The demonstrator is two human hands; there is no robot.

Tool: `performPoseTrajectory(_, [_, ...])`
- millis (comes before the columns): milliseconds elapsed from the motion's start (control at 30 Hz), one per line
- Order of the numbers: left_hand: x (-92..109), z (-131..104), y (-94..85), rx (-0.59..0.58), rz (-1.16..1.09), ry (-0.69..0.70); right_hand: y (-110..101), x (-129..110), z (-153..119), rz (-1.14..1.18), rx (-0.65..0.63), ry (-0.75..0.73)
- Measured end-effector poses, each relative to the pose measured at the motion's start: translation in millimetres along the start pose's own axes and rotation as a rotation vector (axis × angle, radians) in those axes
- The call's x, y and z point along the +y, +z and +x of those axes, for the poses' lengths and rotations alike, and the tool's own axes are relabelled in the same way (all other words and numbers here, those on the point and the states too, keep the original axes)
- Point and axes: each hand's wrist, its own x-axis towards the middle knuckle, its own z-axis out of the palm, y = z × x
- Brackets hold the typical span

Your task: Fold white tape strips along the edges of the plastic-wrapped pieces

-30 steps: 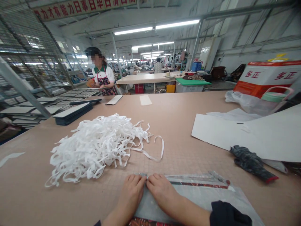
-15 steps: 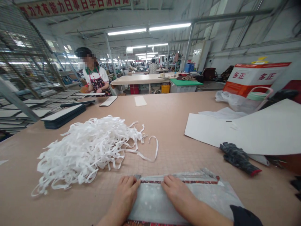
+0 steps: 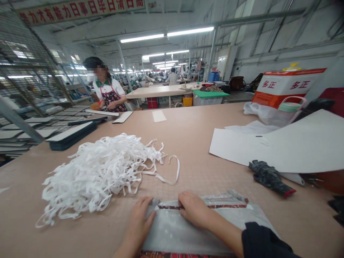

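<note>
In front of me on the table lies a pale grey, semi-translucent sheet-like piece (image 3: pixel 172 233), with a narrow dark-red patterned strip (image 3: pixel 228 206) along its far side. More patterned material (image 3: pixel 166 254) shows at its near edge. My left hand (image 3: pixel 141 216) rests at the piece's left edge, thumb held apart from the fingers. Curled fingers of my right hand (image 3: pixel 195 209) close on the patterned strip near its middle; the fingertips are partly hidden. Beyond my left hand sits a loose heap of white narrow tape (image 3: pixel 102 175).
On the right lie a large white board (image 3: pixel 274 147) and a dark glove (image 3: pixel 271 179), with a red-and-white box (image 3: pixel 287 87) behind. Dark-edged panels (image 3: pixel 72 136) are stacked at left. A co-worker (image 3: pixel 109 91) stands at the far left edge of the tan table (image 3: pixel 188 143).
My left thumb has spread away from the fingers at the piece's left edge. The right hand has shifted slightly left along the strip, its fingers curling more. The co-worker's hands have moved.
</note>
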Motion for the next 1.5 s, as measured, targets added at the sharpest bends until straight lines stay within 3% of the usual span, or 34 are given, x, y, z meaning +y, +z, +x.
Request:
performPoseTrajectory(100, [4,-3,-3.6,0.014,-0.081,-0.062,-6,5,-6,0.107,-0.063,-0.138])
performPoseTrajectory(200, [12,-4,-9.4,0.009,-0.160,-0.048,-17,10,-11,0.222,-0.205,-0.299])
performPoseTrajectory(300, [18,-2,-14.5,0.010,-0.169,0.017,-22,5,-3,0.247,-0.273,-0.245])
performPoseTrajectory(433, [22,-1,-22.5,0.136,0.086,0.195,-12,-14,21,0.237,-0.270,-0.236])
performPoseTrajectory(533, [22,-5,-28.0,0.172,0.267,0.310,-4,-23,32,0.318,-0.278,-0.340])
performPoseTrajectory(600, [21,-8,-28.6,0.171,0.265,0.310,-3,-23,30,0.412,-0.275,-0.433])
performPoseTrajectory(733, [19,-12,-24.2,0.170,0.070,0.145,-10,-17,21,0.530,-0.296,-0.515])
performPoseTrajectory(833, [23,-10,-22.9,0.038,-0.197,-0.051,-12,-16,18,0.568,-0.309,-0.553])
performPoseTrajectory(967, [28,-4,-21.2,-0.107,-0.442,-0.246,0,-20,27,0.675,-0.255,-0.334])
performPoseTrajectory(1067, [21,-1,-12.6,-0.054,-0.476,-0.321,13,-22,38,0.689,-0.134,-0.230])
performPoseTrajectory(1167, [9,-1,-2.5,0.118,-0.433,-0.351,20,-23,46,0.675,-0.074,-0.251])
performPoseTrajectory(1233, [6,-3,0.4,0.235,-0.305,-0.250,21,-24,49,0.675,-0.072,-0.251])
performPoseTrajectory(1300, [10,-5,-1.3,0.290,-0.108,-0.059,23,-25,53,0.640,-0.064,-0.259])
performPoseTrajectory(1400, [24,-6,-8.0,0.201,0.158,0.203,28,-24,59,0.497,-0.015,-0.315])
performPoseTrajectory(1500, [34,-5,-11.5,0.087,0.320,0.298,34,-22,67,0.321,0.023,-0.410])
